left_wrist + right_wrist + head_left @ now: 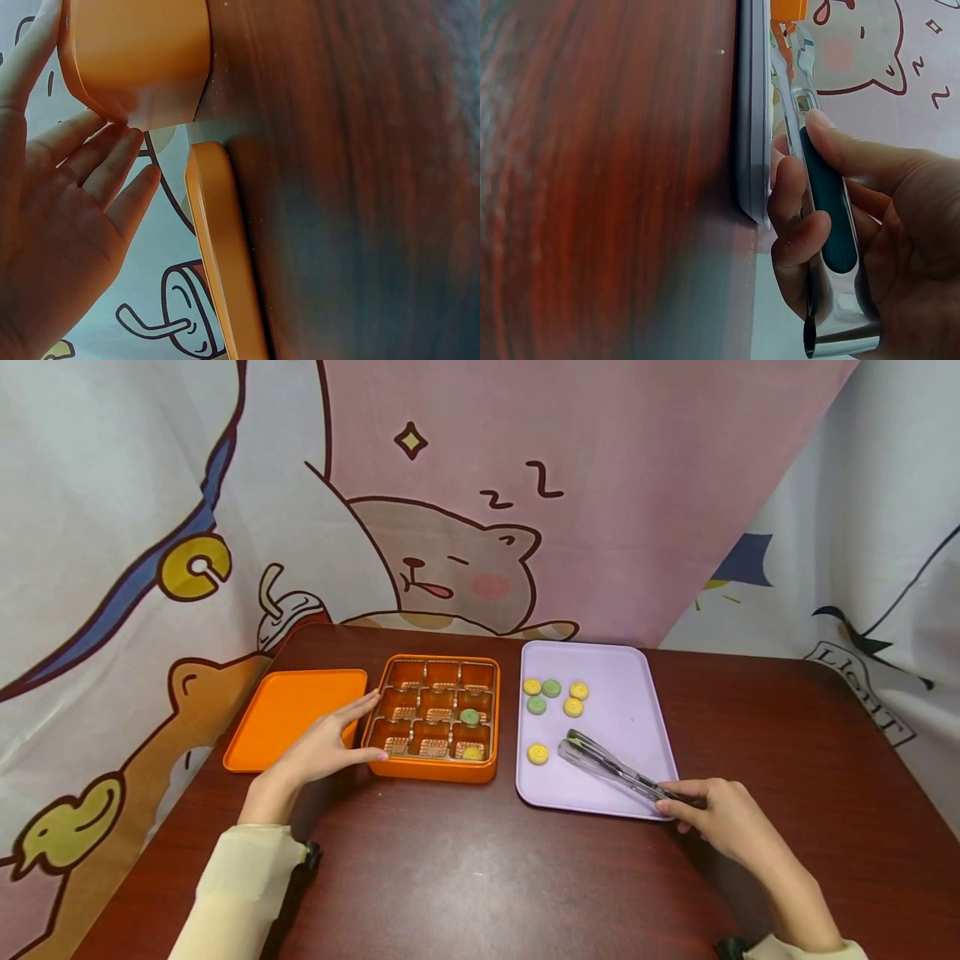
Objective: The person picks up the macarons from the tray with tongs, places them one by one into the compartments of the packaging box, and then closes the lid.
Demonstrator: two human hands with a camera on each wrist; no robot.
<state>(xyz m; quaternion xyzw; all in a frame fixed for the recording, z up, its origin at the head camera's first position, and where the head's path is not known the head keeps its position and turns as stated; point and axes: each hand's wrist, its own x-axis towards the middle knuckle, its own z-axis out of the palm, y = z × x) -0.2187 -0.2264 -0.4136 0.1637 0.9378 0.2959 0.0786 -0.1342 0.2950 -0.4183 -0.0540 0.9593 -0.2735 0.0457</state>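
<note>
My right hand (723, 814) grips metal tongs (830, 199) with dark green handle inlays. Over the lilac tray (630, 693), the tongs' tips point toward the box, and a bit of green shows between them. Several yellow and green round cookies lie on that tray, one yellow cookie (537, 754) apart near the tips. My left hand (322, 750), thumb and fingers extended, touches the left side of the orange box (435, 768). Inside its divided brown insert, a green cookie (469, 717) sits in the right column's middle compartment and a yellow cookie (472, 752) in the front one.
An orange lid (292, 718) lies flat on the dark wooden table (450, 877), left of the box and partly behind my left hand. The tray stands just right of the box. A cartoon-printed curtain (600, 485) hangs along the table's back and sides.
</note>
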